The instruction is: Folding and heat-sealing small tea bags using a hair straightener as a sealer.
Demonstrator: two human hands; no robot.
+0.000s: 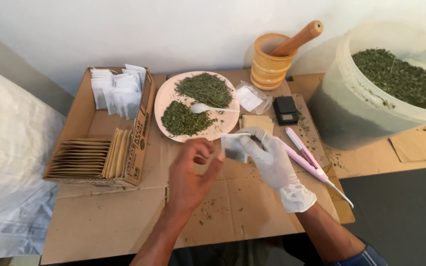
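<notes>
My right hand [271,160], in a white glove, pinches a small white filter sachet [233,147] that hangs just in front of the plate. My bare left hand [192,173] is right beside the sachet with its fingers curled and apart, its fingertips close to the sachet's left edge; whether they touch it I cannot tell. Behind both hands lies a pink plate [164,98] with two heaps of dried green herb [204,88] and a white plastic spoon [204,108] across it.
A cardboard box [143,123] at the left holds white sachets [117,91] and brown envelopes [85,157]. A wooden mortar with pestle [271,61], a small black scale [287,109], a pink heat sealer [305,157] and a big white bucket of dried herb [395,83] stand to the right.
</notes>
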